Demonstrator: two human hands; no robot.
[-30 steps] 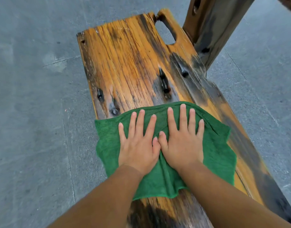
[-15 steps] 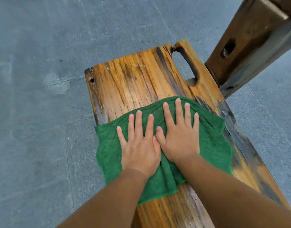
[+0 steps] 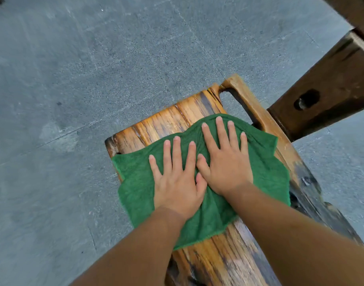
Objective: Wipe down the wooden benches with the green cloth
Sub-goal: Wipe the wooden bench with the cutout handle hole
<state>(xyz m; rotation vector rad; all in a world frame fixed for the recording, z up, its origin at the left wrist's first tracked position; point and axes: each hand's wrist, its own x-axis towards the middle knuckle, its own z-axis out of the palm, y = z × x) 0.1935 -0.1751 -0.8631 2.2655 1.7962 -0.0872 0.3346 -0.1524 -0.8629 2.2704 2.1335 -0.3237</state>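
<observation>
A green cloth (image 3: 265, 176) lies spread across the far end of a worn orange-brown wooden bench (image 3: 170, 120). My left hand (image 3: 177, 180) and my right hand (image 3: 224, 159) press flat on the cloth side by side, fingers straight and spread, thumbs touching. The cloth's left edge hangs over the bench's left side. Only a narrow strip of bare wood shows beyond my fingertips. A rectangular slot (image 3: 236, 104) cuts through the bench's far right corner.
Grey stone paving (image 3: 94, 69) surrounds the bench on the left and beyond its end. A dark wooden beam (image 3: 325, 96) with a hole in it rises at the right, close to the bench's far corner.
Both hands have slid the cloth forward along the bench toward its far end. Less bare wood shows ahead of the fingers, and more shows behind the cloth.
</observation>
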